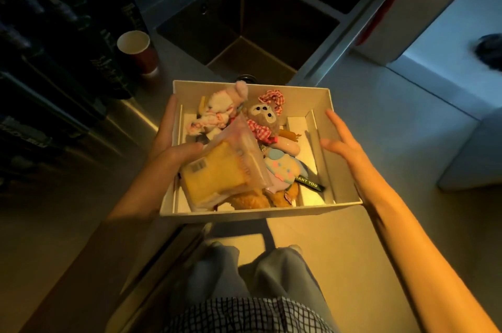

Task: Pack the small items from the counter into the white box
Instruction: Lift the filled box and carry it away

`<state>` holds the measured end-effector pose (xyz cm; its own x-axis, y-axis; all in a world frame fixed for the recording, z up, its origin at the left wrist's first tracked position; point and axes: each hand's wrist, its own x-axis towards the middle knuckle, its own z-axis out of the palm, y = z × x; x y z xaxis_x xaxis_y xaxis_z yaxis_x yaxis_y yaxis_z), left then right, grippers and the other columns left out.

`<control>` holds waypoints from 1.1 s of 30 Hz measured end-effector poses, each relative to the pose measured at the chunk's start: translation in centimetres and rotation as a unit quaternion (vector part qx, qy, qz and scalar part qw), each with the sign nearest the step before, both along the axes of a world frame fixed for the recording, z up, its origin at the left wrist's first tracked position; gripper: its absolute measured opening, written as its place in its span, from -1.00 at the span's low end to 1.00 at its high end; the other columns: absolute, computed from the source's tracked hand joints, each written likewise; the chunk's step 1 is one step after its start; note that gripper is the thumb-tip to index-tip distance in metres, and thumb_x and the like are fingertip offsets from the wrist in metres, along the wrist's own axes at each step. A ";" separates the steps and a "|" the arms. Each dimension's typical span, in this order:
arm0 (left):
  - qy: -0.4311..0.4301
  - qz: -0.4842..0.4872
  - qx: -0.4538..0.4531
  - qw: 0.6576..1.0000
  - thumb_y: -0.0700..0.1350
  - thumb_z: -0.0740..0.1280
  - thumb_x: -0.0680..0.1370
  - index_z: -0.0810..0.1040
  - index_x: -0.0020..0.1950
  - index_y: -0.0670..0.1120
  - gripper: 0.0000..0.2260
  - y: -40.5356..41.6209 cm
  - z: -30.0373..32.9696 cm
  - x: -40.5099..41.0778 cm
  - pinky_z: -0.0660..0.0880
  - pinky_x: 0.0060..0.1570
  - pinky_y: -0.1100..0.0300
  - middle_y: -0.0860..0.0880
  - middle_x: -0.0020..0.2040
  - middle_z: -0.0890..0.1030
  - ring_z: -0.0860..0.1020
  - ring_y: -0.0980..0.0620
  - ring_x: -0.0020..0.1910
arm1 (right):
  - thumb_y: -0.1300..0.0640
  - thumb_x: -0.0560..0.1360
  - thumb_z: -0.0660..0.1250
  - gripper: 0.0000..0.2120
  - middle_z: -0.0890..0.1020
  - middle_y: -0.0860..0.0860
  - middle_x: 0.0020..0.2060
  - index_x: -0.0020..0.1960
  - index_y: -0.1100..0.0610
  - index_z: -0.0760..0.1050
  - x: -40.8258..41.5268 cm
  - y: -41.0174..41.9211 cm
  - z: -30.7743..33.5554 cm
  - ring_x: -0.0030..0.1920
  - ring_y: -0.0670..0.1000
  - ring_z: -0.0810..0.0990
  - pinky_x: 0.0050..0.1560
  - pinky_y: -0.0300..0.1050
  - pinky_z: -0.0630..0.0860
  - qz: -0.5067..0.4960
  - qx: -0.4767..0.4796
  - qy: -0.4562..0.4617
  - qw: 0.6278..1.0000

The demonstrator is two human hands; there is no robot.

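The white box is lifted off the counter, in front of my body. My left hand grips its left wall, fingers outside and thumb reaching in against a clear bag holding a yellow item. My right hand is beside the right wall with fingers spread and straight; whether it touches the box is unclear. Inside lie a pink-white plush, a brown plush with red checked bow, a pale blue charm and an orange plush.
A steel double sink lies just beyond the box. A red paper cup stands on the counter at the left, next to dark bottles. A white counter runs along the right. My legs and the floor show below.
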<state>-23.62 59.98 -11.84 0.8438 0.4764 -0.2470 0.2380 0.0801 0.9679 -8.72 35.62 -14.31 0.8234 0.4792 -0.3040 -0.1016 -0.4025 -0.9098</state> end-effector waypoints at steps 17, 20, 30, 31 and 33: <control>-0.040 -0.263 0.046 0.963 -0.18 0.42 0.44 0.06 0.51 0.24 -0.20 -24.5 -0.9 18.1 0.53 0.06 0.25 0.33 0.30 0.41 0.45 0.26 0.26 | 0.14 0.50 0.32 -0.35 0.13 -0.17 0.46 0.46 -0.17 0.09 7.1 -29.8 -0.8 0.32 -0.17 0.18 -0.05 -0.55 0.35 -0.221 0.004 -0.009 0.975; -0.027 -0.296 0.036 0.954 -0.22 0.40 0.47 0.06 0.51 0.24 -0.22 -28.1 -2.0 20.8 0.51 0.16 0.12 0.29 0.34 0.39 0.43 0.24 0.29 | 0.04 0.35 0.38 -0.20 0.13 -0.04 0.50 0.49 -0.06 0.07 7.7 -33.9 -1.2 0.42 -0.04 0.18 0.26 -0.27 0.33 -0.246 -0.006 -0.001 0.969; 0.021 -0.359 0.017 0.933 -0.09 0.47 0.38 0.07 0.45 0.32 -0.18 -36.4 -4.6 32.5 0.48 -0.06 0.48 0.50 0.19 0.35 0.43 0.47 0.13 | 0.24 0.38 0.36 -0.33 0.28 -0.12 0.30 0.40 -0.03 0.16 14.1 -42.0 -4.3 0.23 -0.19 0.38 0.04 -0.45 0.39 -0.336 0.030 0.006 0.941; 0.024 -0.362 0.020 0.932 -0.08 0.47 0.36 0.06 0.45 0.33 -0.17 -36.8 -5.0 34.2 0.48 -0.04 0.44 0.49 0.19 0.34 0.43 0.45 0.15 | 0.32 0.42 0.34 -0.35 0.28 -0.11 0.30 0.41 0.02 0.17 15.5 -42.4 -4.4 0.20 -0.24 0.39 0.02 -0.46 0.40 -0.338 0.035 0.004 0.940; 0.024 -0.364 0.032 0.931 -0.05 0.39 0.34 0.05 0.48 0.32 -0.18 -37.5 -5.8 37.9 0.41 0.03 0.34 0.42 0.26 0.30 0.38 0.34 0.24 | 0.44 0.46 0.26 -0.35 0.27 -0.08 0.30 0.46 0.13 0.13 18.8 -43.2 -4.9 0.13 -0.33 0.40 -0.03 -0.53 0.39 -0.336 0.020 -0.014 0.942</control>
<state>14.29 22.45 -17.61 0.9377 -0.2017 -0.2829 0.2493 -0.1767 0.9522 10.05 -7.59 -19.21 0.9520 -0.1419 -0.2713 -0.2977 -0.2213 -0.9287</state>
